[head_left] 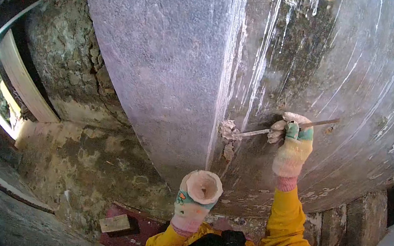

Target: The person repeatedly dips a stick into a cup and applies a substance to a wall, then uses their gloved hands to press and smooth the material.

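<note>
My left hand, in a pale glove smeared with plaster, is wrapped round a plaster-coated cup. The cup's mouth faces up and shows a pale hollow inside. Higher and to the right, my right hand, gloved too, grips a thin stick close to the wall. The brown end of the stick points right past the fingers. At its left end a lumpy grey-white mass sits against the wall, just right of a white vertical seam.
A curved grey wall fills the upper view, its right part streaked white. Below left, a small block lies on a dark red board over stained floor. Rough blocks stand at the lower right.
</note>
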Available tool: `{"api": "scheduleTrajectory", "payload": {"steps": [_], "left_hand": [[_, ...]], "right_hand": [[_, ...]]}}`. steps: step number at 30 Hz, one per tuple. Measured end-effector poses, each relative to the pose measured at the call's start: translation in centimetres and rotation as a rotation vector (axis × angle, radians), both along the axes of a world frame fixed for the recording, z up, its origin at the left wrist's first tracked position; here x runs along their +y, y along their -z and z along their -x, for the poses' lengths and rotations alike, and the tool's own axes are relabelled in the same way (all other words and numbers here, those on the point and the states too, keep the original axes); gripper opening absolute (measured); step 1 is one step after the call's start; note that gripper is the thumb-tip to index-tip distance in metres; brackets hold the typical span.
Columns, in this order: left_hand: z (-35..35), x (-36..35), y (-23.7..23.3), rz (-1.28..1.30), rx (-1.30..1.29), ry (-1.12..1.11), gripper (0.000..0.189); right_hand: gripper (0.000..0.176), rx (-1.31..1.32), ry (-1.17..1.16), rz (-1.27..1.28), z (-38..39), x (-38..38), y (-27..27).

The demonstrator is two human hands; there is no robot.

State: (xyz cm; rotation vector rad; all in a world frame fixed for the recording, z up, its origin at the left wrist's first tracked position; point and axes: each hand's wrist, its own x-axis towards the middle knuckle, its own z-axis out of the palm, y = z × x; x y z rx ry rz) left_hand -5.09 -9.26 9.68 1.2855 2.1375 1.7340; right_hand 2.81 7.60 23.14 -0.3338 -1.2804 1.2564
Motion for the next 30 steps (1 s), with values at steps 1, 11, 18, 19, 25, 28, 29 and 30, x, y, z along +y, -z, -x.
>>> {"api": "scheduleTrajectory", "payload": {"steps": [1, 11, 18, 19, 25, 28, 29, 30], "left_hand": [[0.0, 0.1, 0.3, -0.039, -0.027, -0.008, 0.050], [0.2, 0.4, 0.9, 0.059, 0.326, -0.085, 0.054], [-0.2, 0.9, 1.7, -0.239, -0.444, 0.011, 0.053], [-0.1, 0.7, 1.4, -0.120, -0.224, -0.003, 0.053], [-0.5, -0.2, -1.9, -0.012, -0.015, 0.006, 0.054], [-0.6, -0.3, -1.9, -0.010, 0.067, -0.001, 0.051], [-0.6, -0.3, -1.5, -0.011, 0.068, -0.001, 0.051], [-0.5, -0.1, -0.9, -0.054, -0.039, 0.039, 0.050]], "right_hand": [[0.011, -0.005, 0.017, 0.016, 0.0, 0.1, 0.0], [0.010, -0.116, 0.072, -0.020, 1.0, -0.3, -2.0], [0.012, -0.337, 0.113, -0.020, 1.5, -1.7, -5.4], [0.012, -0.373, 0.133, -0.038, 1.4, -1.8, -5.6], [0.013, -0.375, 0.221, -0.235, 0.7, -1.6, -5.6], [0.013, -0.267, 0.100, -0.112, 0.2, -1.9, -5.8], [0.013, -0.266, 0.100, -0.113, 0.1, -1.9, -5.6], [0.014, -0.273, 0.094, -0.136, 0.0, -1.6, -5.2]]}}
